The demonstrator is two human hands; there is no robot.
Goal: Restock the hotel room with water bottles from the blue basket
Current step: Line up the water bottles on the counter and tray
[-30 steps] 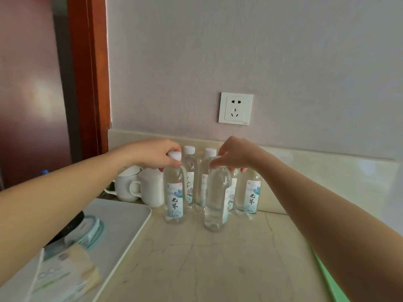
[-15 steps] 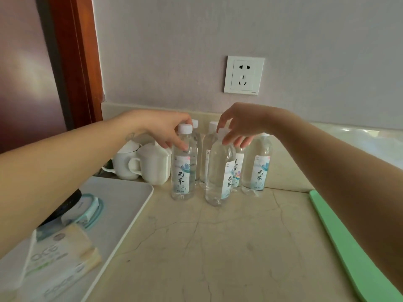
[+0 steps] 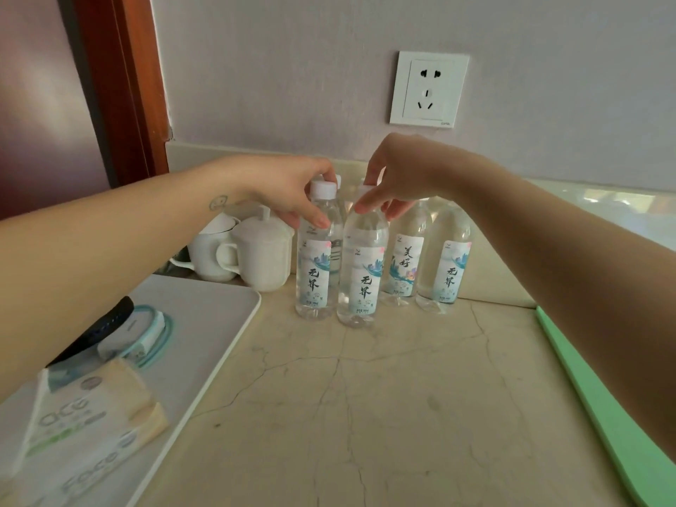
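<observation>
The marble counter [image 3: 402,397] fills the view, with a white tray [image 3: 205,309] at its left edge and a green mat [image 3: 603,415] at its right. Both arms reach to the far side, where the water stands in a cluster against the wall, just right of two white cups [image 3: 263,250] and below a socket [image 3: 429,89]. The left hand [image 3: 289,192] pinches the left bottle [image 3: 314,265] at cap and neck, thumb behind, forefinger lying down the shoulder. The right hand [image 3: 398,177] has its fingers curled over the top of the right bottle [image 3: 362,265], hiding the cap. Both bottles stand upright on the stone, almost touching, in front of the back bottles [image 3: 444,258]. The blue basket is out of view. Full, these probably feel fairly heavy for their size; the thin clear walls likely dent under a squeeze and the labels look slick, so the stiff cap and neck are the surest hold. Standing so close, a nudge could tip a neighbour.
</observation>
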